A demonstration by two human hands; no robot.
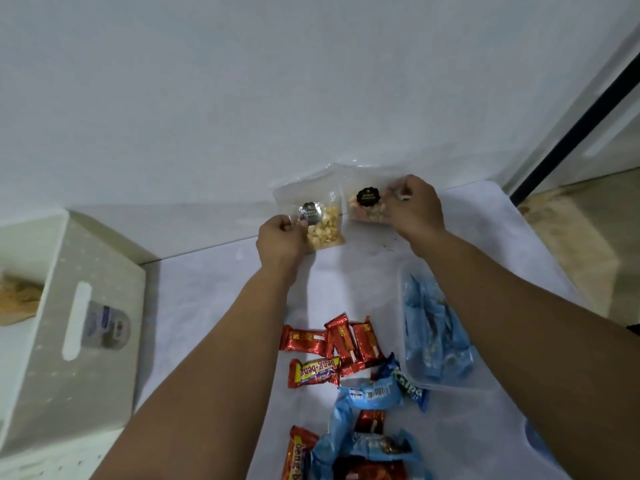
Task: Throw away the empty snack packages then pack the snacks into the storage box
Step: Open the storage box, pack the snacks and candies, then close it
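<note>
While each hand pinches a pouch, left hand (280, 237) on nuts (323, 226), right hand (414, 209) on biscuits (367, 209), packing proceeds; next, carry both to the box (412, 382), apparently part-filled.

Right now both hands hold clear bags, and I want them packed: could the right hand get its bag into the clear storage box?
Probably yes: the storage box lies open-topped right under the right hand's forearm, nothing between.
</note>
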